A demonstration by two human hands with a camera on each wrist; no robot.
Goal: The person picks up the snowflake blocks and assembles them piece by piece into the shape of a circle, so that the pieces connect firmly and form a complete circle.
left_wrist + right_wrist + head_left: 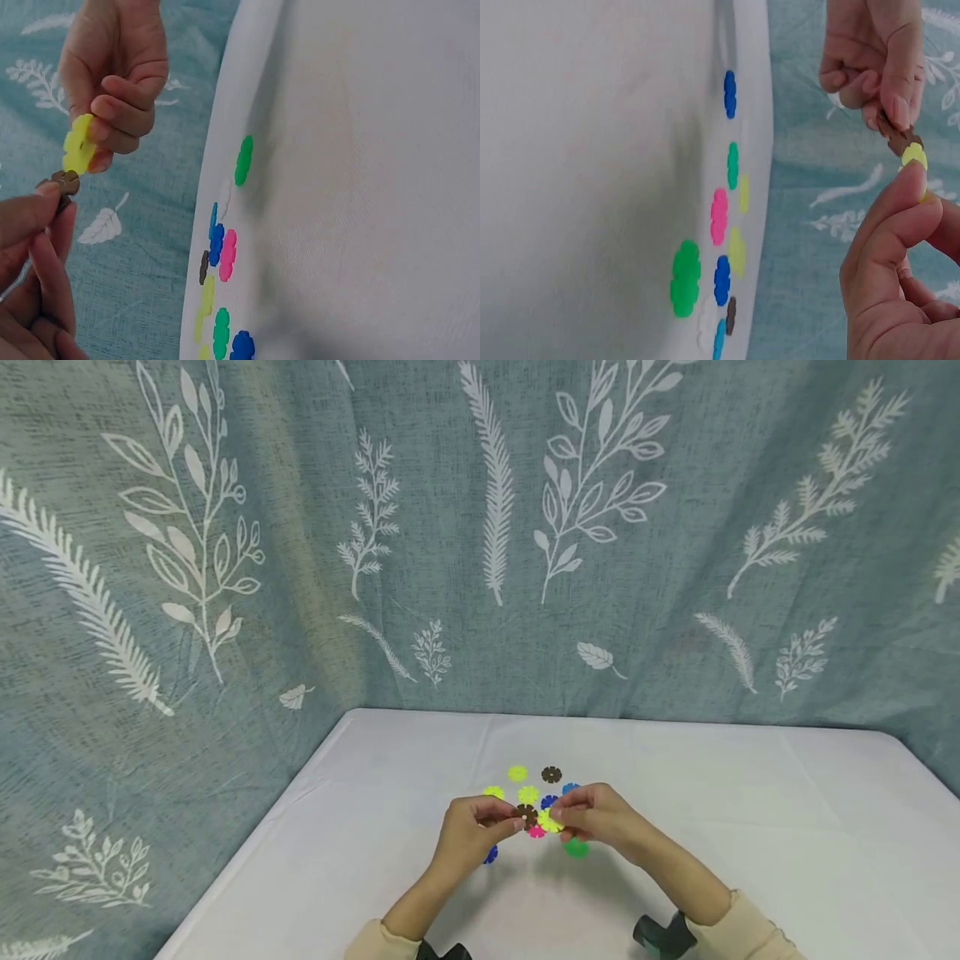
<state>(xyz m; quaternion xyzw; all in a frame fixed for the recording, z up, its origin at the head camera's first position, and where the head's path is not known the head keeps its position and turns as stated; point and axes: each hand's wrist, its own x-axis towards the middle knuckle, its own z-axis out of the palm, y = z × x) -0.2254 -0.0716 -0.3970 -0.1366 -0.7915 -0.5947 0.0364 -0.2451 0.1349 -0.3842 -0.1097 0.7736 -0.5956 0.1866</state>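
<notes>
My left hand (516,820) pinches a brown notched disc (528,815) between thumb and fingers. My right hand (560,819) pinches a yellow notched disc (550,822). The two discs meet edge to edge a little above the white table (750,827). In the left wrist view the brown disc (66,182) sits just under the yellow disc (78,144). The right wrist view shows the yellow disc (913,154) touching the brown disc (900,137). Whether their slots are interlocked I cannot tell.
Several loose discs lie on the table under and beyond the hands: a green one (576,848), a pink one (536,832), a blue one (491,854), yellow ones (517,772) and a brown one (551,774). A leaf-patterned curtain (480,527) hangs behind the table.
</notes>
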